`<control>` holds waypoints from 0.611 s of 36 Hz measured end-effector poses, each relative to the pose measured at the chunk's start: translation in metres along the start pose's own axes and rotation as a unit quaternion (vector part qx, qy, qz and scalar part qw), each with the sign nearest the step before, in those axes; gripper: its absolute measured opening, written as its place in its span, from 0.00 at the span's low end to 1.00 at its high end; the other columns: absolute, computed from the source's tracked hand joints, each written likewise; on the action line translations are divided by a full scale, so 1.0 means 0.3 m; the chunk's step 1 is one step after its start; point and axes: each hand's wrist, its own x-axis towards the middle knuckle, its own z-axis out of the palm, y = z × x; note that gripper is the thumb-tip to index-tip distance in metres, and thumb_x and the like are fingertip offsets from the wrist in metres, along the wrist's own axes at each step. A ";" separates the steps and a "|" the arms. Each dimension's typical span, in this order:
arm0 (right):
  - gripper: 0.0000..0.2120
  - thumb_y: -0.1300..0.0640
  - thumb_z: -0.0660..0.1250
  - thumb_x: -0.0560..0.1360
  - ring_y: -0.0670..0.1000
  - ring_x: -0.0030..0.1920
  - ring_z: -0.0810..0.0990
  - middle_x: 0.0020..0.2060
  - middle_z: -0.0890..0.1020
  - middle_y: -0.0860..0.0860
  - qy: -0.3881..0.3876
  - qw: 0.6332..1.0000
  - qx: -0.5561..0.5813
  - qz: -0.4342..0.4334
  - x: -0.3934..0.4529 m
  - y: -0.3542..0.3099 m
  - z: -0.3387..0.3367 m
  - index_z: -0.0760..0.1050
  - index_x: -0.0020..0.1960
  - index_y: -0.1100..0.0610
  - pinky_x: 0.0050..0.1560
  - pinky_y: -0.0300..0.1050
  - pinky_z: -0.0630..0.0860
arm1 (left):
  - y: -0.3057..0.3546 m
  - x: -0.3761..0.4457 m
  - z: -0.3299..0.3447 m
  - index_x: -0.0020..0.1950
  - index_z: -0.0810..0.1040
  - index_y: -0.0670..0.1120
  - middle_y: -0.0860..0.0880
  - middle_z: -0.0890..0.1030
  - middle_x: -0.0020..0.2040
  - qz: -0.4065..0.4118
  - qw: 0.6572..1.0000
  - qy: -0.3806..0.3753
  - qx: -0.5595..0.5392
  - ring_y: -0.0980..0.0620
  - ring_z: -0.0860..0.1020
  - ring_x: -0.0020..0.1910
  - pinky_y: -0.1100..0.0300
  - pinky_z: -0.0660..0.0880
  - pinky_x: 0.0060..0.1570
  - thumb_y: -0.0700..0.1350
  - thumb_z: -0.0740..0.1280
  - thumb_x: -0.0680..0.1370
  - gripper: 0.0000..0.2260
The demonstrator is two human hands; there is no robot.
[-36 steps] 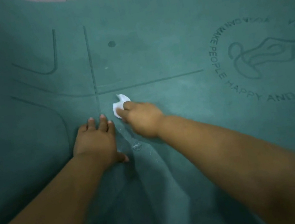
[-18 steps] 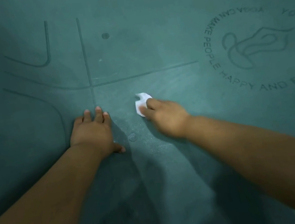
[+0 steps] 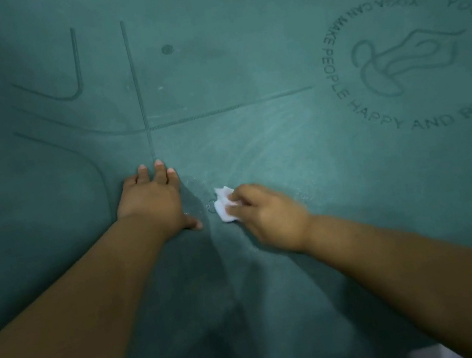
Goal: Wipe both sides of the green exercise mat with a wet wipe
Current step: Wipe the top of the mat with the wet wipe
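The green exercise mat [image 3: 240, 62] fills nearly the whole view, with embossed guide lines at the left and a round printed logo at the right. My left hand [image 3: 150, 197] lies flat on the mat, fingers straight and pointing away from me. Just to its right, my right hand [image 3: 262, 213] holds a small crumpled white wet wipe [image 3: 224, 204] and presses it on the mat. The wipe sits beside a small embossed ring in the mat. Faint damp streaks show on the surface above and right of the wipe.
The circular logo [image 3: 409, 62] with lettering lies on the mat at the right. A dark embossed dot [image 3: 167, 49] sits near the top middle. My shadow darkens the mat between my forearms. A pale strip of floor [image 3: 445, 354] shows at the bottom right.
My right hand slid the wipe to the right and then back toward me, nearer the left hand's thumb. My left hand stayed flat in place. The view drifted slightly.
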 end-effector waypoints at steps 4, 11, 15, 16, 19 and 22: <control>0.07 0.65 0.62 0.77 0.52 0.54 0.76 0.54 0.77 0.55 0.106 0.956 -0.002 0.273 0.003 0.164 -0.160 0.76 0.52 0.60 0.46 0.26 0.66 | -0.001 -0.010 -0.002 0.78 0.43 0.45 0.45 0.44 0.78 0.002 1.000 0.004 -0.005 0.40 0.48 0.76 0.48 0.51 0.73 0.73 0.59 0.69 0.49; 0.12 0.70 0.59 0.72 0.60 0.52 0.77 0.50 0.78 0.63 0.204 0.862 0.004 0.464 -0.050 0.126 -0.154 0.80 0.48 0.65 0.53 0.38 0.66 | 0.005 -0.005 -0.002 0.78 0.43 0.45 0.44 0.44 0.78 -0.001 1.000 0.000 -0.015 0.40 0.47 0.76 0.48 0.50 0.73 0.72 0.61 0.69 0.50; 0.13 0.68 0.61 0.69 0.55 0.52 0.77 0.48 0.81 0.63 0.065 0.974 0.108 0.189 -0.070 -0.112 -0.021 0.79 0.51 0.66 0.57 0.41 0.69 | 0.004 -0.008 0.004 0.78 0.43 0.45 0.45 0.44 0.78 -0.002 1.000 0.006 -0.014 0.41 0.47 0.76 0.48 0.51 0.73 0.72 0.60 0.69 0.49; 0.15 0.68 0.64 0.68 0.57 0.52 0.79 0.50 0.81 0.62 0.002 0.983 0.130 0.130 -0.092 -0.151 -0.008 0.78 0.54 0.65 0.55 0.44 0.73 | 0.003 -0.008 0.005 0.78 0.43 0.46 0.45 0.44 0.78 -0.002 1.000 0.008 -0.014 0.41 0.47 0.76 0.48 0.51 0.73 0.73 0.60 0.69 0.49; 0.19 0.67 0.71 0.64 0.61 0.46 0.81 0.49 0.80 0.60 -0.122 0.990 0.075 0.017 -0.147 -0.135 -0.039 0.78 0.56 0.63 0.43 0.49 0.79 | 0.005 -0.010 0.005 0.78 0.43 0.46 0.46 0.44 0.78 -0.005 1.000 0.009 -0.013 0.41 0.48 0.76 0.49 0.51 0.73 0.73 0.60 0.69 0.49; 0.17 0.66 0.62 0.69 0.62 0.53 0.80 0.53 0.80 0.62 0.021 0.982 0.048 0.181 -0.165 0.016 -0.120 0.79 0.56 0.64 0.56 0.47 0.74 | 0.013 -0.015 0.003 0.78 0.45 0.47 0.45 0.45 0.78 -0.010 1.000 0.010 -0.022 0.41 0.48 0.76 0.48 0.50 0.73 0.71 0.62 0.69 0.48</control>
